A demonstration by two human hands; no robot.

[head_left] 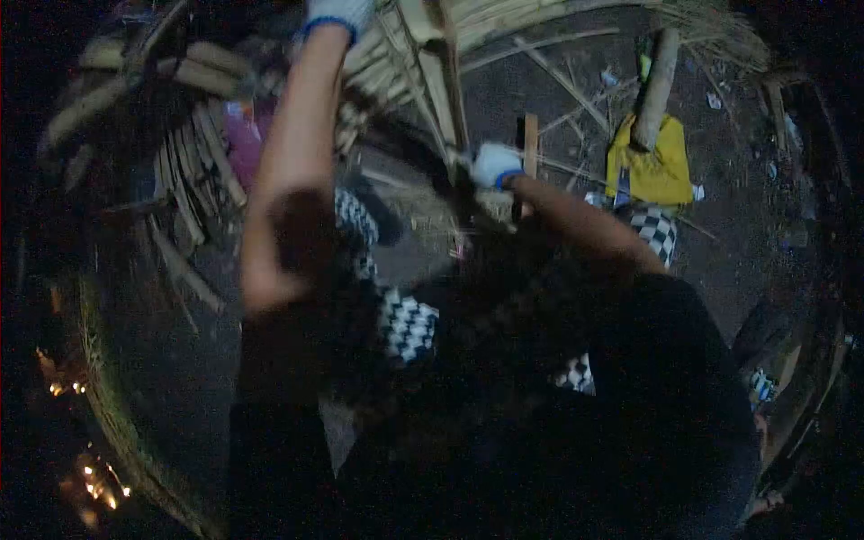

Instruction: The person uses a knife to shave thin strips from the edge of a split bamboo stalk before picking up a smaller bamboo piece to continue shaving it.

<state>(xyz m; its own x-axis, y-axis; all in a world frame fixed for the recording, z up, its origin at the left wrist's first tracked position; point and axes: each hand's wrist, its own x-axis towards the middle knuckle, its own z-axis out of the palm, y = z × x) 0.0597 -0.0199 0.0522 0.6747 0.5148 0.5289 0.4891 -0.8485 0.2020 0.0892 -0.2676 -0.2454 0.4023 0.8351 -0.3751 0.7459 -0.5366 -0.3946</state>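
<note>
My left hand [340, 13], in a white glove with a blue cuff, reaches up to the top edge, and its fingers are out of view. It is beside long split bamboo strips [433, 76]. My right hand [497, 165], gloved the same way, is closed near the lower end of these strips. What lies in its fingers is blurred and cannot be made out. Just right of it stands a narrow brown piece of wood [531, 142]. My legs in checkered trousers [408, 326] are bent below my arms.
A large bundle of pale strips [531, 16] curves across the back. Cut sticks [187, 175] lie at left by a pink object [243, 142]. At right, a short log [655, 90] rests on a yellow sheet or bag [670, 171]. Small lights or flames [103, 486] glow at lower left.
</note>
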